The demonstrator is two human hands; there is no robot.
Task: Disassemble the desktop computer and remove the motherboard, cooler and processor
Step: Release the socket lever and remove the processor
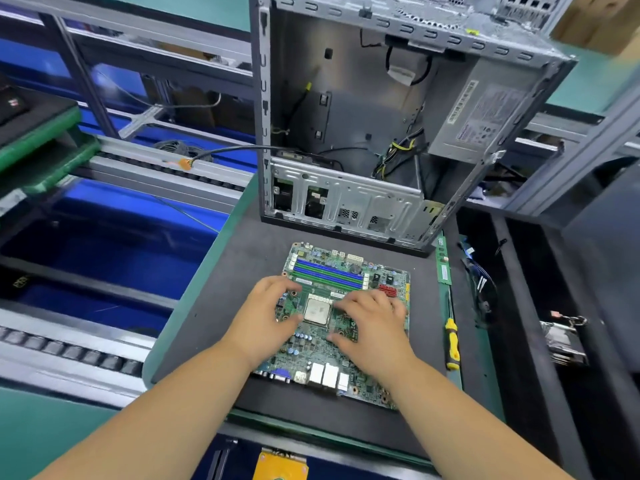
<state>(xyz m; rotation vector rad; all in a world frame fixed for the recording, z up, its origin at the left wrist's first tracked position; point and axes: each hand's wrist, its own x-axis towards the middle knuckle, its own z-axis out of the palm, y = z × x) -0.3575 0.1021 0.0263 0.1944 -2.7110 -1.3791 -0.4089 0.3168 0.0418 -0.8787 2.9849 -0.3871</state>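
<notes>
Both forearms are bare to the frame edge, and the hands (322, 317) wear no gloves or rings.

Bare mat (221, 306) left of motherboard (349, 271); case (346, 202) just behind, screwdriver (452, 344) right.

Motherboard (346, 306) lies before the case (363, 116) (screwdriver (452, 342) right).

Green motherboard (332, 327), blue and green slots (329, 273); silver processor (317, 311); yellow-black screwdriver (452, 344); grey case (363, 109); black mat (221, 306).
</notes>
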